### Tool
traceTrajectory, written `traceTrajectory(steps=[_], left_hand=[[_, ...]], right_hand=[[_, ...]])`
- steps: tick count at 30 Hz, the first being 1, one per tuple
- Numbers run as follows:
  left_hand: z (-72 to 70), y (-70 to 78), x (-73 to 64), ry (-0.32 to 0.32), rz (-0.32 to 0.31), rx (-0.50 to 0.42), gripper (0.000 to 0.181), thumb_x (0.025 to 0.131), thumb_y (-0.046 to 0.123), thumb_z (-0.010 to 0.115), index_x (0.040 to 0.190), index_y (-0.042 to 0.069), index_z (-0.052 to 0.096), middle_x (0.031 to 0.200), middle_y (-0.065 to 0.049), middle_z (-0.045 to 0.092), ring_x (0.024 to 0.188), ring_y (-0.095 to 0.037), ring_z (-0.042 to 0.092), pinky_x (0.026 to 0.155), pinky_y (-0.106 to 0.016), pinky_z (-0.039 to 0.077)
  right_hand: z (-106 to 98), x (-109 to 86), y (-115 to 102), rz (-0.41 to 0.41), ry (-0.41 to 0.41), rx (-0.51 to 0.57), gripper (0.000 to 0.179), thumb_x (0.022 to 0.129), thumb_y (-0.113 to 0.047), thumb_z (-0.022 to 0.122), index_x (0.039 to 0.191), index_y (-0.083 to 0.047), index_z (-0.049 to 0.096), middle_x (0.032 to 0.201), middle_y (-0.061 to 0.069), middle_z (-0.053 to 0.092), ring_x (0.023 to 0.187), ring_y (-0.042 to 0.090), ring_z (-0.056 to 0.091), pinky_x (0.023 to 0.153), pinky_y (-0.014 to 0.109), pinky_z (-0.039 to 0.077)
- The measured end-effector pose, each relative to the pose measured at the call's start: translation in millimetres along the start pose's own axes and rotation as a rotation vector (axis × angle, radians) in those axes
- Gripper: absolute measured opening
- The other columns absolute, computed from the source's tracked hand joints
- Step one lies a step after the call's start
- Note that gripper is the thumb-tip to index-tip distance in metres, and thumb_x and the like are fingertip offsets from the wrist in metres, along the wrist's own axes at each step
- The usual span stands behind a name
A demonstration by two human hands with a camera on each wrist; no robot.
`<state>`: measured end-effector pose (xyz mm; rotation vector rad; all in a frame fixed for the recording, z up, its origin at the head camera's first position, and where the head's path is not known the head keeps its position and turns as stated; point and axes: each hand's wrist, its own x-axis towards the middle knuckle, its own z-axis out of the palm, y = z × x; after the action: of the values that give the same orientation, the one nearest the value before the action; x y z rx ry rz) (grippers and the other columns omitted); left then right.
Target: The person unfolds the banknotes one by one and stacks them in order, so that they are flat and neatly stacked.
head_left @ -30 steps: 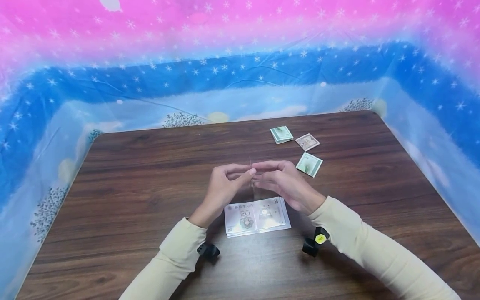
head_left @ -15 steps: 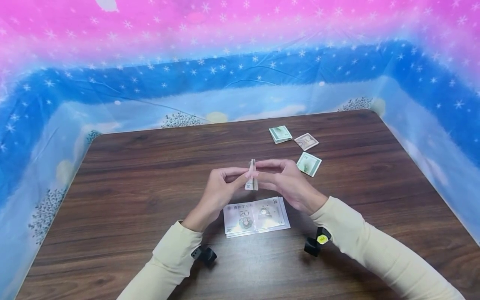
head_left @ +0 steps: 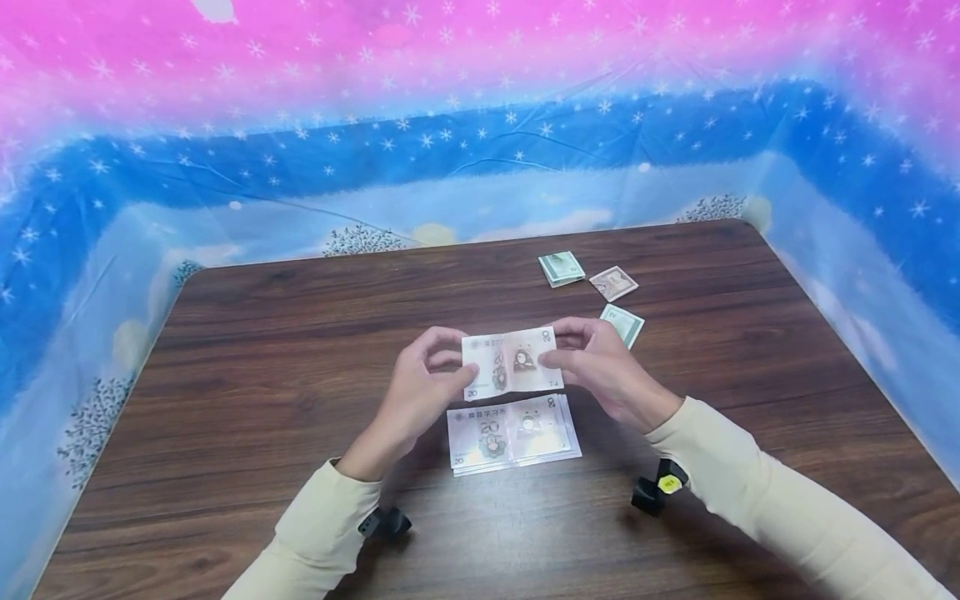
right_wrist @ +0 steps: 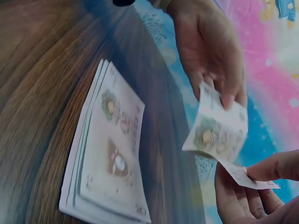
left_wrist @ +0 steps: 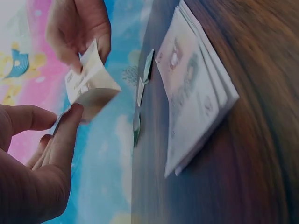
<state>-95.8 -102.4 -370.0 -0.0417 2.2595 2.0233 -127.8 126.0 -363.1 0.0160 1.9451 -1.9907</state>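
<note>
An unfolded 20 banknote (head_left: pixel 517 367), creased down its middle, is stretched between my two hands above the table. My left hand (head_left: pixel 423 383) pinches its left end, thumb on the printed face and fingers behind. At the other end my right hand (head_left: pixel 600 367) pinches it the same way. In the right wrist view the banknote (right_wrist: pixel 217 135) bends at its crease. Just nearer than the hands lies a stack of 20 banknotes (head_left: pixel 510 437), flat and slightly fanned. The left wrist view shows the layered edges of this stack (left_wrist: pixel 196 93).
Beyond my right hand lie two folded green banknotes, one farther back (head_left: pixel 561 268) and one partly behind the hand (head_left: pixel 624 323). Between them is a folded brownish banknote (head_left: pixel 614 283). The brown wooden table (head_left: pixel 262 375) ends at a snowflake-patterned cloth (head_left: pixel 450 142).
The banknote, edge-on and folded between the fingertips earlier, is now spread flat facing me. Both hands have moved apart, left hand leftward and right hand rightward. The stack has stayed in place.
</note>
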Motion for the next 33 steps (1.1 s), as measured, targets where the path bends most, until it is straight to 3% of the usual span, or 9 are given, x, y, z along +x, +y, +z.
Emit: traceTrajectory(steps=[8,17,21,25,33], left_hand=[[-9.6,-9.4,-6.1,0.033,-0.007,0.024,0.032,0.087,-0.008,0.072,0.116,0.000,0.060,0.095,-0.021,0.072,0.073,-0.024,0.073,0.066,-0.043,0.062],[-17.8,-15.8,-5.4,-0.002,-0.112,-0.003,0.032,0.087,-0.009,0.072,0.115,-0.002,0.059,0.094,-0.021,0.073,0.073,-0.021,0.071,0.067,-0.044,0.063],[-23.9,-15.4,-8.8,-0.070,-0.122,0.121,0.034,0.088,-0.003,0.075,0.117,-0.001,0.057,0.085,-0.018,0.074,0.063,-0.026,0.071,0.064,-0.044,0.062],[-27.2,-15.2,-13.0,-0.160,-0.113,0.285,0.037,0.089,0.003,0.077,0.119,0.001,0.056,0.076,-0.011,0.073,0.059,-0.030,0.071,0.060,-0.040,0.062],[-23.9,-17.0,-16.5,-0.255,-0.114,0.570,0.032,0.086,0.007,0.081,0.109,0.006,0.059,0.066,-0.001,0.068,0.055,-0.015,0.066,0.054,-0.032,0.057]], right_hand=[[-13.6,-1.7,6.8,-0.029,0.030,-0.127,0.035,0.083,0.008,0.068,0.117,0.011,0.059,0.092,0.008,0.070,0.080,0.014,0.067,0.069,0.027,0.058],[-19.8,-0.2,14.1,0.025,0.012,-0.233,0.031,0.082,0.002,0.076,0.109,0.007,0.061,0.091,0.009,0.070,0.077,0.015,0.067,0.068,0.029,0.058],[-23.8,-0.7,16.9,0.044,0.009,-0.309,0.033,0.080,-0.001,0.081,0.106,0.006,0.061,0.090,0.010,0.066,0.076,0.017,0.064,0.068,0.030,0.059],[-25.4,-1.6,22.4,0.005,-0.019,-0.400,0.031,0.077,-0.002,0.084,0.100,0.005,0.064,0.085,0.009,0.064,0.074,0.017,0.062,0.066,0.028,0.056],[-21.2,-1.9,38.6,-0.120,-0.123,-0.540,0.025,0.073,0.005,0.085,0.087,0.005,0.064,0.072,0.005,0.065,0.059,0.013,0.062,0.055,0.035,0.060]])
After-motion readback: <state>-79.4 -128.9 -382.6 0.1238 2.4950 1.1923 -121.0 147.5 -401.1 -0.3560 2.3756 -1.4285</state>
